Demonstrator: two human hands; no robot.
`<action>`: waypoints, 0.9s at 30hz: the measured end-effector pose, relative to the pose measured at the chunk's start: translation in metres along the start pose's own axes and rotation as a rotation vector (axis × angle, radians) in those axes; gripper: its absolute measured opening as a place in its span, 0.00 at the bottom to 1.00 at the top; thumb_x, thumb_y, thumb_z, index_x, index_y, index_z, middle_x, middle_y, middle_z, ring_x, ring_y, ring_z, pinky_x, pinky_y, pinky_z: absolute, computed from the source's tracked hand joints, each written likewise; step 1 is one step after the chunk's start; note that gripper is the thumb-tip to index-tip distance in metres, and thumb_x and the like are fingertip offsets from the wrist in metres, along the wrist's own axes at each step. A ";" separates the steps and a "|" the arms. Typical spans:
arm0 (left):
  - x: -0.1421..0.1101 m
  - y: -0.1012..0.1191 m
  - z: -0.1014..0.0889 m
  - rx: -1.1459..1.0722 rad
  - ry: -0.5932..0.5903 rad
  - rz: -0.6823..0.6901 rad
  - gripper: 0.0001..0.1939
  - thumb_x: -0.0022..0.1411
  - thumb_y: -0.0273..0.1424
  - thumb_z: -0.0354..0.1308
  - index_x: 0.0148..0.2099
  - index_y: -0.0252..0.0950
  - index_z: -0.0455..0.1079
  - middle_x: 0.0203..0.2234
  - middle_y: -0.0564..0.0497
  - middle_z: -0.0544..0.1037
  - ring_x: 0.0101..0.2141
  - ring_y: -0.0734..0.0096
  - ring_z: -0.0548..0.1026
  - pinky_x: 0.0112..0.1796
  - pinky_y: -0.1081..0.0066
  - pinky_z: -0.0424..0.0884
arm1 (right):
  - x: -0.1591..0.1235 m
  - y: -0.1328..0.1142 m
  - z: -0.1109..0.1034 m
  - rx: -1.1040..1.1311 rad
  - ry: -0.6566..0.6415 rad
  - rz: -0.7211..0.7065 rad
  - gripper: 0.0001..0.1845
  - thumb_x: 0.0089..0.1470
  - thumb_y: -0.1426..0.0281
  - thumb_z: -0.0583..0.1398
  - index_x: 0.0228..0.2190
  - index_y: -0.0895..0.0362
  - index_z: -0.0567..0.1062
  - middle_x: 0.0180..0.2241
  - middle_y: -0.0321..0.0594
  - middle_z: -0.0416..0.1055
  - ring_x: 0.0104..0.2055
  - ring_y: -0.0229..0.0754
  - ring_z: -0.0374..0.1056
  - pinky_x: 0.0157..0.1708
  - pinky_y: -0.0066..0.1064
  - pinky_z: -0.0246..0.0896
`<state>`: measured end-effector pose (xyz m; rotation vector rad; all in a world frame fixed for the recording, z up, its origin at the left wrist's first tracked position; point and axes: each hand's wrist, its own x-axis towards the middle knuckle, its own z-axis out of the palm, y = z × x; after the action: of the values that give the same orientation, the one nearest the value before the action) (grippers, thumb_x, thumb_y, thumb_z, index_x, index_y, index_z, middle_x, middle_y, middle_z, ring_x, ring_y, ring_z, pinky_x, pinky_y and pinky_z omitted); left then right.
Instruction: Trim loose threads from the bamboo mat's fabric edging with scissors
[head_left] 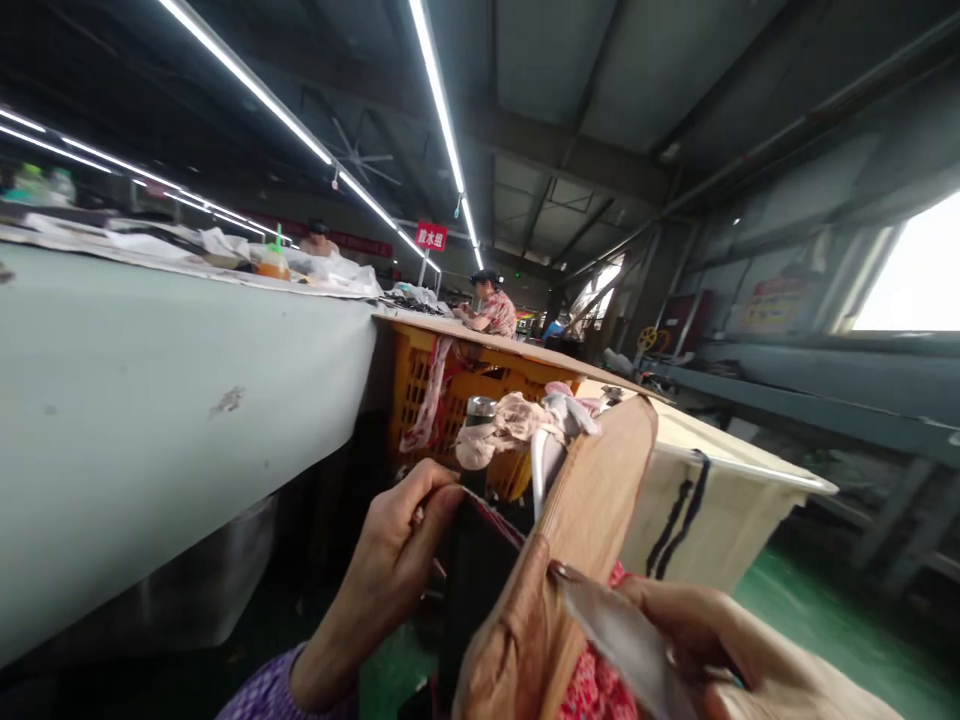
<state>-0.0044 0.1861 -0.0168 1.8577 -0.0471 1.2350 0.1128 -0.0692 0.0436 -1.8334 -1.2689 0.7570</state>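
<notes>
In the lower middle stands a long tan piece shaped like a shoe sole (604, 480), tilted, with wrinkled brown leather (506, 625) along its near end. My left hand (405, 535) is left of it, thumb and forefinger pinched on a thin dark pinkish strip (495, 518) that runs taut to its edge. My right hand (720, 640) grips a grey metal blade (619, 630), blurred, whose tip touches or nearly touches the brown leather; its handle is hidden. Red patterned cloth (596, 690) shows beneath the piece.
A post with a metal top (480, 407) has beige material (514, 425) bunched around it. Behind stand an orange crate (412, 385) and a cream bin (712, 520). A pale-sided table (172, 400) fills the left. Another person (496, 308) sits farther back.
</notes>
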 end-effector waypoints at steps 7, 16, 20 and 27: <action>-0.005 -0.003 0.003 -0.118 -0.079 -0.012 0.17 0.69 0.42 0.48 0.35 0.35 0.66 0.24 0.55 0.66 0.24 0.79 0.65 0.25 0.78 0.61 | 0.009 -0.041 -0.015 -0.617 0.450 -0.491 0.18 0.57 0.57 0.62 0.24 0.56 0.78 0.32 0.42 0.74 0.28 0.36 0.68 0.26 0.24 0.61; -0.010 0.010 -0.015 -0.047 -0.083 0.225 0.15 0.70 0.34 0.48 0.29 0.36 0.60 0.23 0.56 0.66 0.26 0.80 0.68 0.28 0.80 0.64 | 0.035 -0.056 0.001 -0.754 0.405 -0.709 0.14 0.65 0.65 0.54 0.28 0.56 0.70 0.40 0.38 0.76 0.33 0.33 0.73 0.33 0.21 0.67; -0.012 0.012 -0.026 -0.036 -0.070 0.288 0.12 0.68 0.31 0.50 0.29 0.37 0.61 0.22 0.57 0.66 0.24 0.82 0.66 0.27 0.82 0.63 | 0.043 -0.058 0.004 -0.712 0.424 -0.838 0.16 0.66 0.63 0.52 0.28 0.56 0.68 0.32 0.36 0.74 0.30 0.31 0.70 0.30 0.21 0.65; -0.008 0.009 -0.036 -0.080 -0.144 0.311 0.12 0.67 0.31 0.51 0.29 0.37 0.61 0.23 0.56 0.67 0.26 0.80 0.69 0.29 0.82 0.66 | 0.054 -0.050 0.007 -0.620 0.435 -0.950 0.14 0.67 0.64 0.51 0.31 0.56 0.68 0.29 0.36 0.72 0.28 0.31 0.68 0.28 0.20 0.63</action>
<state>-0.0387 0.2011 -0.0127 1.9150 -0.4733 1.2826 0.1008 -0.0056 0.0801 -1.4081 -1.9210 -0.5705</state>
